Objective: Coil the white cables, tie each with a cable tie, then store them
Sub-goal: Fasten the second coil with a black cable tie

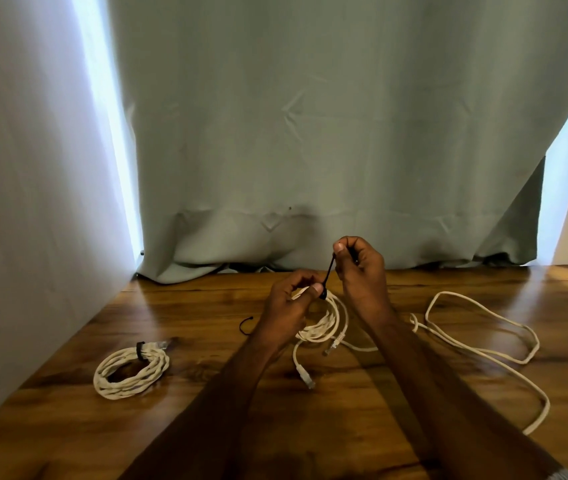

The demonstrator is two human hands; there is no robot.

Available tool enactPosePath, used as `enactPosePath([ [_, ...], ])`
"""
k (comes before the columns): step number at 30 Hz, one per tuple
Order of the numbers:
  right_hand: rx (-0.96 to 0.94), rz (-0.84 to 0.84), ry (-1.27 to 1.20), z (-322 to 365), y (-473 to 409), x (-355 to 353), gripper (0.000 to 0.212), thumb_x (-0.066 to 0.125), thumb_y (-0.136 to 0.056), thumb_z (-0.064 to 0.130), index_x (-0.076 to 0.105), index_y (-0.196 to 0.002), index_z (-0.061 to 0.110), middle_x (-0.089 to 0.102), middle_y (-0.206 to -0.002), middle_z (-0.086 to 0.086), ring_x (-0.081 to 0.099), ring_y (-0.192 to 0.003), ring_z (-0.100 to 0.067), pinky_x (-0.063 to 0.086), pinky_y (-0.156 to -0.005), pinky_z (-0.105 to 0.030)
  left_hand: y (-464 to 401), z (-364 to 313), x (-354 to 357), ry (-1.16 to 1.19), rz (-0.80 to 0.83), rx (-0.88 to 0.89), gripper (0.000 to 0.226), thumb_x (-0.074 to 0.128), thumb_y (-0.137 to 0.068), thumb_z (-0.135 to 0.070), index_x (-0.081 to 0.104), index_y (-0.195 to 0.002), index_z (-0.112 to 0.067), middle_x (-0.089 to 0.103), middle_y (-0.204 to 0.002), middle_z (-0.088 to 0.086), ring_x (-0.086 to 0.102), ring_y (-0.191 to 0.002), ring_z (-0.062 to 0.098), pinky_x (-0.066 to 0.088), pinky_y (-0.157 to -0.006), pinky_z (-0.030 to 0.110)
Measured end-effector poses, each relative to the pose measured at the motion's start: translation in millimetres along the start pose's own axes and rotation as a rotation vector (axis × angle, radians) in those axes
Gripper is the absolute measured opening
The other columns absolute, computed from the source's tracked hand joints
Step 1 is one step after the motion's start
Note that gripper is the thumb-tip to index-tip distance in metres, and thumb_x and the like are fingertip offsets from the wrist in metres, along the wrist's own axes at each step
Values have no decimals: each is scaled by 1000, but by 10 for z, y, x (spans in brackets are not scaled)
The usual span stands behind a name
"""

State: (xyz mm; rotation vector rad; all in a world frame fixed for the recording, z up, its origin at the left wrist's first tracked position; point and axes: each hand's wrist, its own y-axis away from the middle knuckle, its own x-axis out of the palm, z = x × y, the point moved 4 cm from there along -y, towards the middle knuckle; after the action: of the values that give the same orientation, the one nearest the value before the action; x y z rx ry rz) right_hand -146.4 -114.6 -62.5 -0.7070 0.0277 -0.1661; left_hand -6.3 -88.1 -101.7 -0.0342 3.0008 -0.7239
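Near the left edge of the desk (68,427) lies a finished coil (131,371), white cable wound in twisted loops and already cinched by a black tie (140,350). Just right of it, toward the middle, a spare black tie (245,323) lies loose on the wood. The left hand (289,306) grips the second coil (322,323) at its top, fingers curled round the bundled loops and thumb pressing by the tie's head. The right hand (360,268) pinches the tail of the cable tie (327,275) between thumb and forefinger, the strap taut between the hands. This cable looks light and springy, likely to unwind if released, so the hold belongs right at the tie point; the thin strap seems slippery and wants a firm pinch near its tip. Toward the right edge sprawls an uncoiled cable (483,344), limp and best gathered from one plug end.
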Motion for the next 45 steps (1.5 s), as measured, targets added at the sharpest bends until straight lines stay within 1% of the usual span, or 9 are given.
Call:
enactPosePath([
  [5, 15, -17, -24, 0, -4, -30, 17, 56, -103, 18, 61, -87, 13, 53, -69, 1, 46, -64, -12, 42, -59, -28, 16, -32, 44, -19, 22, 24, 5, 64, -91, -5, 66, -95, -3, 67, -86, 6, 61, -72, 2, 44, -60, 12],
  [10, -21, 28, -38, 59, 29, 20, 15, 56, -103, 17, 62, -89, 14, 55, -72, -3, 48, -64, -12, 44, -58, -27, 21, -16, 35, -20, -43, 9, 5, 69, -89, -11, 69, -93, -7, 70, -88, 12, 66, -81, 13, 52, -70, 21],
  [15, -42, 85, -6, 50, 84, 47, 9, 62, -99, 14, 68, -92, 13, 64, -78, -5, 59, -73, -12, 51, -66, -28, 36, -4, -23, -11, -102, -37, 5, 69, -87, -2, 73, -84, -2, 71, -75, 3, 67, -70, 6, 51, -64, 17],
  [20, -44, 230, -25, 36, 143, 108, 6, 71, -93, 12, 74, -98, 14, 75, -90, 2, 68, -85, -10, 55, -75, -24, 19, 61, -141, 80, -208, -131, 7, 69, -86, -3, 75, -82, -2, 74, -79, 13, 70, -74, 19, 58, -77, 38],
  [25, -77, 366, 81, -73, 197, 107, 14, 78, -87, 21, 78, -99, 14, 75, -95, 3, 71, -89, -16, 59, -76, -36, 16, 68, -205, 153, -263, -166, 3, 76, -82, -10, 76, -81, -7, 76, -82, 12, 73, -84, 28, 59, -85, 46],
  [28, -90, 335, 103, -91, 178, 132, 6, 74, -91, 15, 78, -91, 19, 73, -84, 6, 69, -80, -11, 55, -70, -30, 35, 36, -169, 96, -231, -127, 6, 73, -84, -4, 77, -81, -8, 76, -80, 12, 73, -81, 26, 59, -84, 45],
  [32, -26, 278, 91, -101, 157, 144, 21, 62, -99, 12, 71, -80, 15, 68, -72, 3, 64, -72, -11, 51, -69, -30, 51, -38, -110, 71, -165, -53, 11, 71, -83, 1, 76, -80, -8, 75, -79, 12, 71, -74, 19, 58, -77, 37],
  [37, -32, 168, 94, -38, 94, 158, 29, 63, -98, 12, 64, -71, 23, 63, -65, 11, 59, -68, -5, 48, -69, -28, 42, -45, -98, 143, -167, -164, 8, 68, -86, -3, 75, -84, 0, 71, -75, 10, 60, -58, 17, 44, -52, 26],
  [45, -95, 66, 153, 39, 131, 116, 27, 66, -96, 12, 66, -71, 22, 65, -67, 7, 61, -67, -7, 49, -65, -21, 53, -46, -34, 95, -86, -182, 11, 65, -85, -4, 74, -82, 1, 72, -80, 12, 67, -72, 15, 51, -63, 31],
])
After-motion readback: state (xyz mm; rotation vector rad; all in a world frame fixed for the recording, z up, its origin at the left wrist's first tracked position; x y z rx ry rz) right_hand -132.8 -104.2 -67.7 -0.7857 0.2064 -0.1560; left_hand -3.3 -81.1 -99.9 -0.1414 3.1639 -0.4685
